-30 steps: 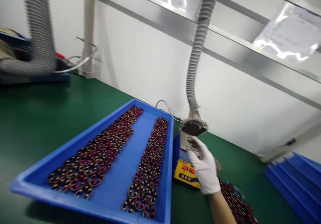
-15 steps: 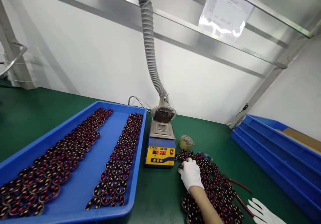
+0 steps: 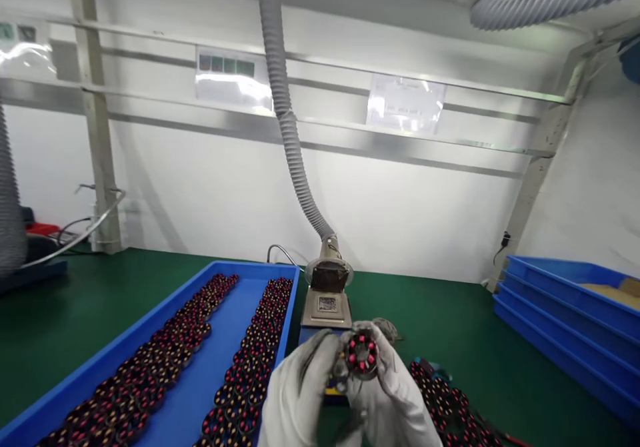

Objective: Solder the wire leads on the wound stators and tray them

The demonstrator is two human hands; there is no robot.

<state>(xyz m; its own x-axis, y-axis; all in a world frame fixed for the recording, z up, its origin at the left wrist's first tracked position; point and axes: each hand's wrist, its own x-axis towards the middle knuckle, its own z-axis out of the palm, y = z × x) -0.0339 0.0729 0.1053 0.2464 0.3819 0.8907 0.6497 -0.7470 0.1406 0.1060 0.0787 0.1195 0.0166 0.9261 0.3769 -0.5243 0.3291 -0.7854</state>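
Both my hands are in white gloves, raised close together in front of the yellow-and-blue soldering pot [image 3: 327, 305]. My right hand [image 3: 400, 393] grips a small black ring with pink segments inside [image 3: 362, 353], its open face turned toward me. Close beside it, the fingers of my left hand [image 3: 297, 390] are closed around a small, shiny, yellowish piece [image 3: 341, 367], too blurred to name. Below my fingers a dark shape is smeared by motion. More black rings with pink or yellow segments [image 3: 450, 407] lie heaped on the bench to the right.
A blue tray [image 3: 215, 350] with rows of the same rings stands to the left. Behind my right hand sits a small round pot [image 3: 386, 329]. A grey extraction hose [image 3: 295, 153] hangs above the soldering pot. Stacked blue trays [image 3: 565, 330] are at the right.
Earlier, one gloved hand reached into the ring heap at the right. Now both hands are up at the middle, with a pink-segmented ring in the right. The view has tilted upward.
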